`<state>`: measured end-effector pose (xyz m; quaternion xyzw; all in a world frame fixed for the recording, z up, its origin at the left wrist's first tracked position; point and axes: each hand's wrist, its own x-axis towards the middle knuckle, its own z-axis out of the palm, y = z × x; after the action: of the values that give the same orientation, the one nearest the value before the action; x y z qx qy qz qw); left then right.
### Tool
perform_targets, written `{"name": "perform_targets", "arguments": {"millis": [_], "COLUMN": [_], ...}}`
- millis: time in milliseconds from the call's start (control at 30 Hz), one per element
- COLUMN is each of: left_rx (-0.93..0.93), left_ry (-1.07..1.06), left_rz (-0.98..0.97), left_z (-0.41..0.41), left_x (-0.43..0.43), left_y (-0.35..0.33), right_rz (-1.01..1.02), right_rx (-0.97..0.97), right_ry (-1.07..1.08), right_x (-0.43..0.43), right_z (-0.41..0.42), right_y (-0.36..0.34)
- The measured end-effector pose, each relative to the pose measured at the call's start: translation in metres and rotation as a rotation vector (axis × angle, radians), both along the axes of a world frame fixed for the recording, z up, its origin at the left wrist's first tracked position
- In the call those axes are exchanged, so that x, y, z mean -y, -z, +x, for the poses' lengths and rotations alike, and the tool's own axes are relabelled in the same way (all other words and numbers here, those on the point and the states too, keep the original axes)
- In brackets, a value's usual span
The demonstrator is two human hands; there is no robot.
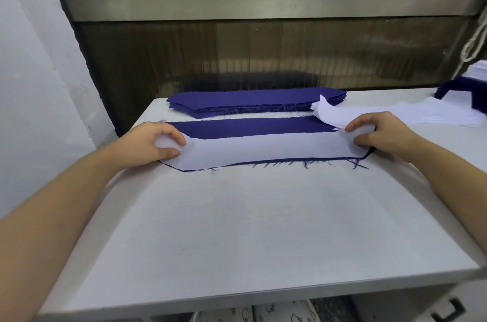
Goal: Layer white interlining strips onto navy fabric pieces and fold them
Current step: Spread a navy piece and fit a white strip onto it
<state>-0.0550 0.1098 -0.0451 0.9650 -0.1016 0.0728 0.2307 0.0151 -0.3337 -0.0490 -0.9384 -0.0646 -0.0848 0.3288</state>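
Note:
A long navy fabric piece (250, 127) lies across the white table (258, 229). A white interlining strip (266, 146) covers its near half; a thin frayed navy edge shows below the strip. My left hand (155, 141) pinches the strip's left end between thumb and curled fingers. My right hand (379, 132) pinches the strip's right end the same way. Behind them lies a stack of navy pieces (253, 101).
A pile of white interlining strips (390, 113) lies at the right rear, with more navy and white fabric (471, 84) at the far right edge. A dark ribbed panel (263, 53) rises behind the table. A pale wall (34, 84) stands at the left.

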Motion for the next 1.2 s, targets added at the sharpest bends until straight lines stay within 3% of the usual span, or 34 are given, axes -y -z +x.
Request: {"name": "perform_targets", "arguments": {"millis": [467, 767, 967, 1067, 1200], "left_rx": [0.042, 0.084, 0.086, 0.079, 0.116], "left_ry": [0.025, -0.059, -0.114, -0.118, -0.122], "left_rz": [0.013, 0.116, 0.121, 0.193, 0.133], "left_z": [0.001, 0.003, 0.015, 0.028, 0.049], "left_x": [0.001, 0.007, 0.020, 0.029, 0.046], "left_y": [0.002, 0.004, 0.002, -0.002, -0.002], "right_rz": [-0.073, -0.334, -0.370, -0.463, -0.601], "right_rx": [0.026, 0.068, 0.159, 0.118, 0.123], "right_ry": [0.047, 0.259, 0.251, 0.219, 0.178], "right_x": [-0.002, -0.005, -0.012, -0.020, -0.027], "right_z": [0.002, 0.010, 0.027, 0.038, 0.049], "right_y": [0.002, 0.007, 0.000, -0.002, -0.003]}}
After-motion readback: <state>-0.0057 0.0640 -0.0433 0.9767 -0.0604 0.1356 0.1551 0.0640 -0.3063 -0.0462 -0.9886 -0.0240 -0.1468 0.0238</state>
